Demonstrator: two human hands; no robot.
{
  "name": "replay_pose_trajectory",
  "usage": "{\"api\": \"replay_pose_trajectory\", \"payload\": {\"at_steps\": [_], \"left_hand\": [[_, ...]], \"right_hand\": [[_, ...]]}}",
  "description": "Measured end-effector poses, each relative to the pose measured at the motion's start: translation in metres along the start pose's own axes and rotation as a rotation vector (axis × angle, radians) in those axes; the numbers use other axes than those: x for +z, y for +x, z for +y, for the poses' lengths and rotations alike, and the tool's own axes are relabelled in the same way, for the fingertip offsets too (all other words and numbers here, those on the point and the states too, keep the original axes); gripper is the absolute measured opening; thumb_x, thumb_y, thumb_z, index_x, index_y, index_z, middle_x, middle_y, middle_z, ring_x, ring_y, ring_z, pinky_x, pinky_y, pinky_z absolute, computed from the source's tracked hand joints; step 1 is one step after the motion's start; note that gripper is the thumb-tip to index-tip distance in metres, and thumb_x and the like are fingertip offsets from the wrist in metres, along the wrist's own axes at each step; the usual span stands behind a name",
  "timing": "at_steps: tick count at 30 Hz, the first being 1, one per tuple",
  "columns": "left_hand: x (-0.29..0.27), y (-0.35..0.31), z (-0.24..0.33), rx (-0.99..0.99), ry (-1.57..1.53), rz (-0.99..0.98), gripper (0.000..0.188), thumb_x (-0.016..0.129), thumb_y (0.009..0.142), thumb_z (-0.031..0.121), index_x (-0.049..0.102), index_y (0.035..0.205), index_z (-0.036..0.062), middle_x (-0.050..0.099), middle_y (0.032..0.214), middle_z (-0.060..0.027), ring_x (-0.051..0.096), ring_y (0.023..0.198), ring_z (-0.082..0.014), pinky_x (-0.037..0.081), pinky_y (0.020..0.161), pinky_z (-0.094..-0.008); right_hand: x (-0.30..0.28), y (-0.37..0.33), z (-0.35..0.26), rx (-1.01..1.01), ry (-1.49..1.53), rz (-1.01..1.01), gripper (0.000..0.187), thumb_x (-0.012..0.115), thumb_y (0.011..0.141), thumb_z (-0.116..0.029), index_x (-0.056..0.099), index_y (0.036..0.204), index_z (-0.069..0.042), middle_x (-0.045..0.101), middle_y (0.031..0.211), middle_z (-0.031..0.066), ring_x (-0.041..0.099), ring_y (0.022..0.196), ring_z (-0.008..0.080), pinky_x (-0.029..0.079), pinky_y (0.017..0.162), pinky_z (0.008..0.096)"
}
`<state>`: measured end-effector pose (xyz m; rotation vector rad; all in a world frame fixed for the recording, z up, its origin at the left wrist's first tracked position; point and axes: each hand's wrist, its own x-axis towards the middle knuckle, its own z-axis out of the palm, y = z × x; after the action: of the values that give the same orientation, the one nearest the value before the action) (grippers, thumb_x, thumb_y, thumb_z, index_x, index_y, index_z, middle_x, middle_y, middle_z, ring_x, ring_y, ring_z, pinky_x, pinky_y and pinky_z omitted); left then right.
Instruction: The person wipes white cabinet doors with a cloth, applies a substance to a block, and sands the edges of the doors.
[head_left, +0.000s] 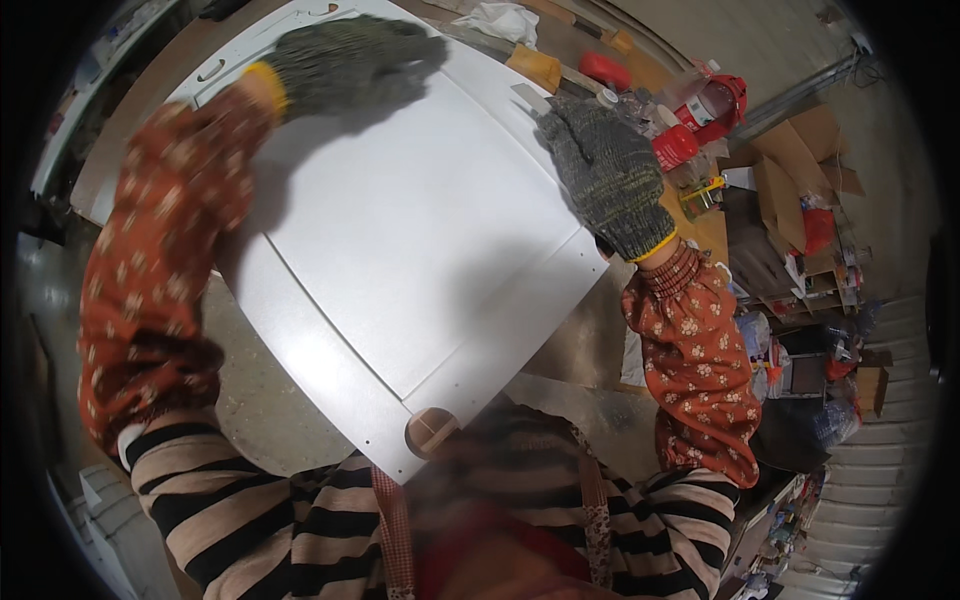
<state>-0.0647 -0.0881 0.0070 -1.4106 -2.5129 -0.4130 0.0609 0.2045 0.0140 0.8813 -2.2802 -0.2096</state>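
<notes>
A large white panel (400,200) with grooved lines and a round hole near its nearest corner lies slanted in front of me. My left hand (350,70), in a dark grey-green knitted glove with a yellow cuff, lies flat over its far part. Those fingers are stretched out to the right and slightly smeared by motion. On the right edge of the panel, my right hand (605,175), gloved alike, bends its fingers over the rim. A thin pale flat piece (530,98) shows by its fingertips; whether it is held I cannot tell.
Beyond the right edge lie bottles with red labels (705,105), a red rounded item (604,70), a yellow-brown block (535,68) and a white crumpled bag (502,22). Open cardboard boxes (785,180) stand farther right. Concrete floor (255,385) shows at lower left.
</notes>
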Motion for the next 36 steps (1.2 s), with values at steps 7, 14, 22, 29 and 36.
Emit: {"api": "replay_pose_trajectory", "payload": {"at_steps": [7, 14, 22, 29, 36], "left_hand": [[-0.040, -0.134, 0.016, 0.205, -0.007, 0.276, 0.063, 0.073, 0.074, 0.005, 0.043, 0.129, 0.0084, 0.057, 0.117, -0.0153, 0.056, 0.110, -0.0306, 0.048, 0.094, -0.0402], [-0.031, -0.153, 0.053, -0.010, 0.164, 0.393, 0.045, 0.070, 0.077, 0.029, 0.053, 0.110, 0.0041, 0.057, 0.101, -0.0116, 0.055, 0.090, -0.0258, 0.046, 0.080, -0.0423], [0.045, -0.171, 0.103, -0.103, 0.708, 0.387, 0.070, 0.043, 0.088, 0.056, 0.032, 0.136, 0.0062, 0.032, 0.140, -0.0220, 0.028, 0.135, -0.0349, 0.025, 0.110, -0.0495], [-0.066, -0.073, 0.168, -0.271, -0.227, -0.568, 0.037, 0.051, 0.091, 0.030, 0.054, 0.120, 0.0085, 0.058, 0.117, -0.0179, 0.057, 0.109, -0.0299, 0.048, 0.092, -0.0424], [-0.065, -0.048, 0.027, -0.131, 0.253, -0.053, 0.037, 0.062, 0.086, 0.021, 0.055, 0.119, 0.0070, 0.057, 0.119, -0.0153, 0.055, 0.110, -0.0307, 0.048, 0.090, -0.0413]], "right_hand": [[-0.057, -0.023, -0.051, 0.309, 0.143, -0.035, 0.022, 0.066, 0.080, -0.010, 0.063, 0.100, 0.000, 0.064, 0.097, 0.0142, 0.065, 0.078, 0.0272, 0.053, 0.066, 0.0351], [-0.015, -0.026, -0.027, 0.204, -0.060, 0.130, 0.020, 0.063, 0.083, -0.010, 0.063, 0.099, 0.000, 0.064, 0.097, 0.0145, 0.063, 0.084, 0.0278, 0.052, 0.071, 0.0366], [0.023, 0.014, 0.051, 0.412, -0.032, -0.223, 0.021, 0.052, 0.088, -0.017, 0.057, 0.105, -0.008, 0.063, 0.088, 0.0167, 0.062, 0.082, 0.0336, 0.049, 0.073, 0.0453], [0.003, 0.043, 0.037, 0.031, 0.203, -0.106, 0.029, 0.049, 0.090, -0.014, 0.052, 0.116, -0.003, 0.060, 0.085, 0.0204, 0.061, 0.077, 0.0315, 0.049, 0.071, 0.0436], [-0.007, 0.032, 0.020, -0.051, -0.016, -0.129, 0.029, 0.046, 0.088, -0.013, 0.051, 0.115, -0.001, 0.058, 0.072, 0.0139, 0.059, 0.064, 0.0267, 0.047, 0.057, 0.0416]]}}
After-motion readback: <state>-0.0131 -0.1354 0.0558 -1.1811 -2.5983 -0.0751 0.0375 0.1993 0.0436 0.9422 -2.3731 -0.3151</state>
